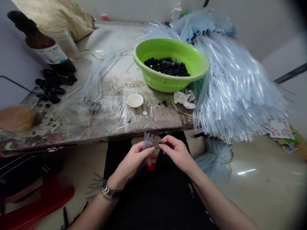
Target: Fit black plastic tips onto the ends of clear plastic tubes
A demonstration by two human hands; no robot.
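Observation:
In front of my lap, my left hand [139, 156] is closed around a small bundle of clear plastic tubes [148, 140], their ends sticking up past the fingers. My right hand [174, 149] pinches a small black piece [159, 144] against a tube end at the left thumb and fingertip. Fingers partly cover that contact, so how far the two are joined cannot be seen. Beyond the hands, a green basin [165, 84] on the table holds a heap of small black pieces [165, 67]. A small white dish [134, 100] stands nearer the table's front edge.
A large pile of clear tubes [235, 83] hangs over the table's right side. Loose tubes [98, 73] lie left of the basin. Farther left are a brown bottle [48, 48], a plastic jar [66, 43] and black rings [51, 86]. Crumpled tissue [184, 99] lies below the basin.

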